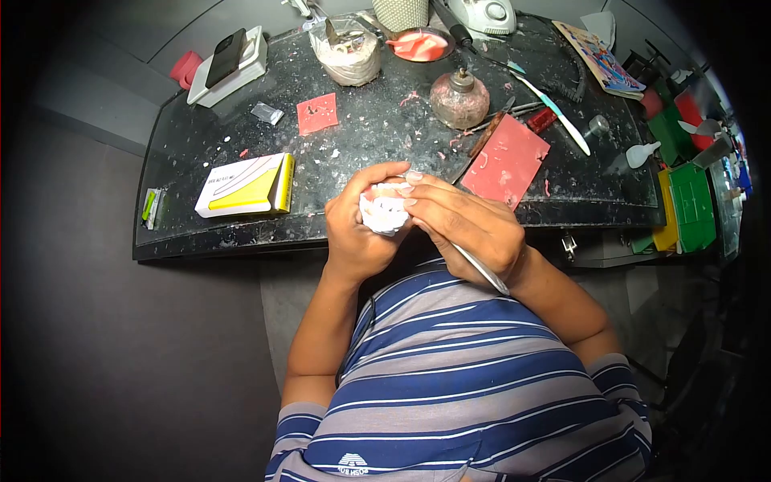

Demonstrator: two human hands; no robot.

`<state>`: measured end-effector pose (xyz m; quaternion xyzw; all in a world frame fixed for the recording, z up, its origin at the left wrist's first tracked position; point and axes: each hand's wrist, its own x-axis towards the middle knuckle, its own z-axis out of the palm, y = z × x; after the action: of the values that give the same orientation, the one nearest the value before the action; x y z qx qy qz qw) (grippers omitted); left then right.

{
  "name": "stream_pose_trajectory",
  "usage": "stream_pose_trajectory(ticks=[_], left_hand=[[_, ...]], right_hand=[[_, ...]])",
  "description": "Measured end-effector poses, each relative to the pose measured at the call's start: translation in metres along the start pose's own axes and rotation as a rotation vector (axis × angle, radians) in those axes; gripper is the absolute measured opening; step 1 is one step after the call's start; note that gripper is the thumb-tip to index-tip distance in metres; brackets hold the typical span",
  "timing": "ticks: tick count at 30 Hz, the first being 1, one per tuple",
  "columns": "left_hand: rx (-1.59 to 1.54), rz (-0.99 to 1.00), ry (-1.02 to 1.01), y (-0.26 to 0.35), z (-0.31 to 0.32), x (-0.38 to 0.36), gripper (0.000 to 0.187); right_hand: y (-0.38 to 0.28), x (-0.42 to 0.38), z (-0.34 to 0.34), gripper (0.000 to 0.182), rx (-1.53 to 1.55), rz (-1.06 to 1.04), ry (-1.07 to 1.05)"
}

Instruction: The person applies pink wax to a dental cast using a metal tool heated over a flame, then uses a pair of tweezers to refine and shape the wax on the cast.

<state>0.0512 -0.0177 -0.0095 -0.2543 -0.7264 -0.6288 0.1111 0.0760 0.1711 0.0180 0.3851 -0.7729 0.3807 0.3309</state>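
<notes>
Fingers wrapped round it, my left hand (359, 225) holds a small white cast (385, 210) with a pinkish upper part, above the front edge of the black worktable. My right hand (474, 229) grips a thin metal tool (480, 267), whose handle sticks out below the palm toward my body. The right fingertips rest on the cast's right side, so both hands meet there. The tool's working end is hidden behind the fingers.
On the speckled black table (373, 136) are a yellow-white box (245, 186), pink sheets (507, 163), a glass burner (459, 100), a bowl of white material (349, 60), a red dish (419, 46), a toothbrush (554, 108) and a phone (226, 58). Green bins (692, 207) stand at right.
</notes>
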Motion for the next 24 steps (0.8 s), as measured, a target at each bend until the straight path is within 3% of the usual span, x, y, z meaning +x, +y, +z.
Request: stream_pose_trajectory(ticks=[24], left_hand=[[-0.069, -0.019, -0.050, 0.0037, -0.0041, 0.0043, 0.047]], right_hand=[[0.0013, -0.0042, -0.0036, 0.030, 0.014, -0.009, -0.012]])
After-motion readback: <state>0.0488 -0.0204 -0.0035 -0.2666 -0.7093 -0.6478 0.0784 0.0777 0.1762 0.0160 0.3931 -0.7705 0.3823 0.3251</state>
